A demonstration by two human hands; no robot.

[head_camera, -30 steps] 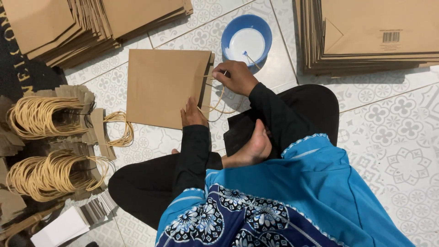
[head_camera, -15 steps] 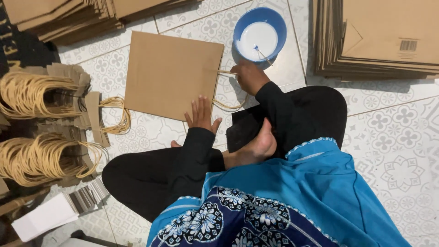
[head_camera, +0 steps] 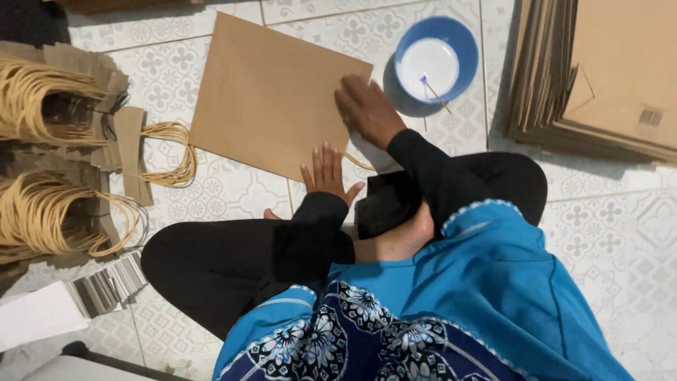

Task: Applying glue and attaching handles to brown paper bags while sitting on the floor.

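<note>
Flat brown paper bag [head_camera: 271,92] laid on the patterned tile floor [head_camera: 606,233], just ahead of the crossed legs, within easy reach of both hands. Right hand [head_camera: 368,109] pressed palm-down on the bag's near right edge, fingers flat and grasping nothing, apparently to bear down on that edge. Left hand [head_camera: 326,173] resting open at the bag's lower corner, fingers [head_camera: 319,161] spread and released, steadying the sheet against sliding. Loop of twisted paper cord [head_camera: 358,162] emerging between the two hands; its attachment under the right palm hidden, so possibly being fixed there. Blue bowl [head_camera: 437,60] with a thin stick [head_camera: 436,93] set just beside the right hand. Stack of flat bags [head_camera: 599,77] at right; bundles of cord handles on card strips [head_camera: 63,141] at left, well apart from each other.
</note>
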